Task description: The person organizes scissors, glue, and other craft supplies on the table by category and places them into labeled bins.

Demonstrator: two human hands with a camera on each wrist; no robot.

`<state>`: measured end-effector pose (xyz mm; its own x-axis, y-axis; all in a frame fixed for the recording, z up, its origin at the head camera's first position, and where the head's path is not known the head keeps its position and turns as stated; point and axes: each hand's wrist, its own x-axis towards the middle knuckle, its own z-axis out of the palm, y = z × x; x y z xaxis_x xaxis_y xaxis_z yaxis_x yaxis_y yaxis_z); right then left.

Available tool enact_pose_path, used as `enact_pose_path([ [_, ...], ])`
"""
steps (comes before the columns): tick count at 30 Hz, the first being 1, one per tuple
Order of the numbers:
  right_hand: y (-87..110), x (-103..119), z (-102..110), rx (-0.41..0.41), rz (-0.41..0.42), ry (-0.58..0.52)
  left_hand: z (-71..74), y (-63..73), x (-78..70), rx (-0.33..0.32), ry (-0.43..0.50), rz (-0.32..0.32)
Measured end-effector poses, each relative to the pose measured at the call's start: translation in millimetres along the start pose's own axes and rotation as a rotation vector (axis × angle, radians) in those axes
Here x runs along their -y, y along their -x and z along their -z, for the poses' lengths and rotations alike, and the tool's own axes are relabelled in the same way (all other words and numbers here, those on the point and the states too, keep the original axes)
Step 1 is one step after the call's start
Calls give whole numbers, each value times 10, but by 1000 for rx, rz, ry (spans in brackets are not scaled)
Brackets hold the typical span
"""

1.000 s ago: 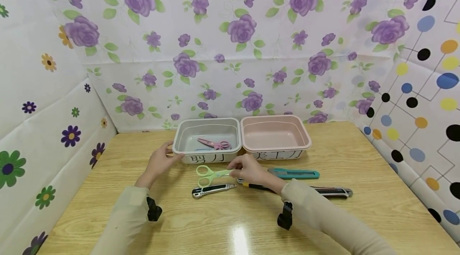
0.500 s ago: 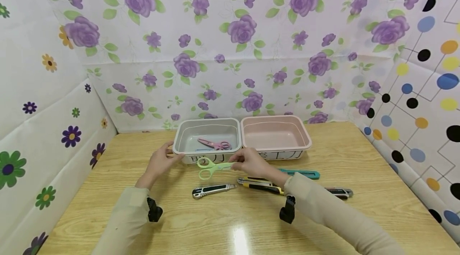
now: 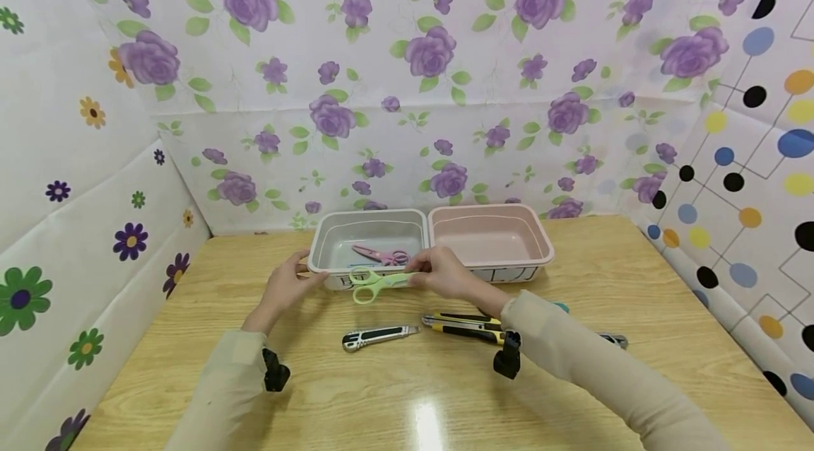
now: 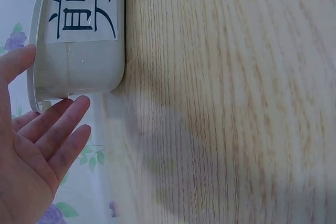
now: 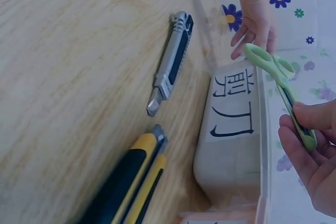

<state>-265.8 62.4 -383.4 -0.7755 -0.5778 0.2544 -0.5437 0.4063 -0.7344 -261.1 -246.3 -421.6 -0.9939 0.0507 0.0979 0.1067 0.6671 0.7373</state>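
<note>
My right hand [image 3: 443, 271] pinches light green scissors [image 3: 375, 284] by the blade end, handle loops pointing left. In the head view they hang before the front wall of the grey bin [image 3: 331, 272]; the right wrist view shows the scissors [image 5: 281, 74] above the bin's rim. Pink scissors [image 3: 384, 255] lie inside that bin, with something thin and blue beside them. At the bin's left front corner is my left hand [image 3: 285, 288], its thumb on the rim and its relaxed fingers touching the end wall, as the left wrist view shows the hand [image 4: 37, 150].
A pink bin [image 3: 544, 253] adjoins the grey one on the right. On the table [image 3: 356, 394] lie a silver and black utility knife [image 3: 380, 336] and yellow and black cutters [image 3: 467, 327]. My right forearm partly hides a teal cutter and another knife [image 3: 615, 340]. Patterned cloth walls stand around.
My right hand has lifted the green scissors off the table and brought them up toward the grey bin's front rim. My left hand has stayed at the bin's corner.
</note>
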Motion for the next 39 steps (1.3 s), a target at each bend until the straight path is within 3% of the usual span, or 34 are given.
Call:
enact_pose_path([
  [7,-77,21,63,-13,-18,5,-9,5,0,5,-13,2],
  [24,-225,110,225,-6,35,56,-14,3,-8,1,-16,20],
  [39,-379,-30,263,-74,-49,33,-14,12,-20,2,-13,2],
])
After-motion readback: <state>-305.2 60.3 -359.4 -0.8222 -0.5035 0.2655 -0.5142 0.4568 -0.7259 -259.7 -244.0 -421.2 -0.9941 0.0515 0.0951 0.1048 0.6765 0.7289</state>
